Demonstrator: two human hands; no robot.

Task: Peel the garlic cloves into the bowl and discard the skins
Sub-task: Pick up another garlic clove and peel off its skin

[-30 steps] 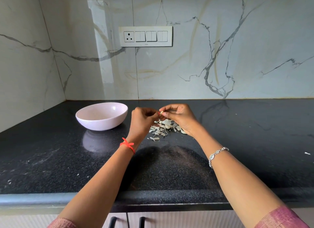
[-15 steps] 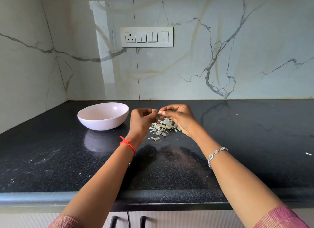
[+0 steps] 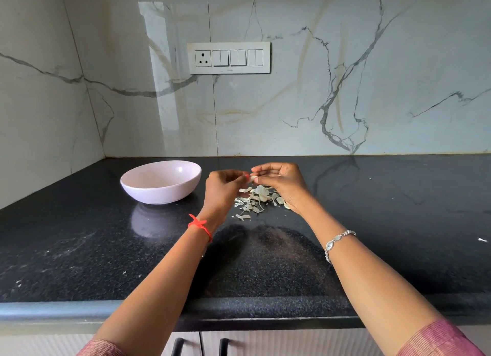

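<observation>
A small pale garlic clove (image 3: 253, 178) is held in the air between both hands, above a heap of papery garlic skins (image 3: 255, 199) on the black counter. My right hand (image 3: 281, 181) pinches the clove with curled fingers. My left hand (image 3: 224, 188) pinches at the clove's left end with its fingertips. A pale pink bowl (image 3: 159, 193) stands on the counter to the left of my left hand; its inside is hidden from this angle.
The black granite counter (image 3: 79, 249) runs wall to wall, with marble walls behind and at the left. A switch panel (image 3: 228, 57) is on the back wall. A white scrap (image 3: 482, 240) lies at the far right. Cabinet handles (image 3: 177, 346) show below the front edge.
Both hands have stayed over the skin heap, fingers working slightly on the clove. The view has shifted a little.
</observation>
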